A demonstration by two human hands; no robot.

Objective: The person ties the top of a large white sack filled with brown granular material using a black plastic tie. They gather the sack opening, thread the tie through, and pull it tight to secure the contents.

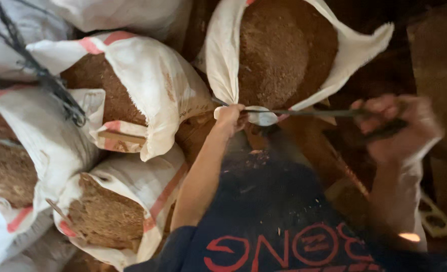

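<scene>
My left hand (229, 117) pinches sack (223, 65) edges closed; right hand (397, 128), blurred, fist round dark cord (309, 113) pulled taut btwn both, prob. to cinch the mouth.

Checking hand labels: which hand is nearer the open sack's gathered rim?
Left. The left hand grips the gathered rim of the open sack; the right hand is off to its right, holding a dark cord.

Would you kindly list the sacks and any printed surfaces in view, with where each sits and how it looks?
Top sack: upper centre, white woven, open, brown fibre inside; left hand grips its rim.
Middle-left sack: white, pink stripes, open.
Lower-left sack: white, pink stripe, brown fill.
Far-left sack: white, partly seen.
Shirt print: bottom centre, red lettering on dark fabric.
</scene>
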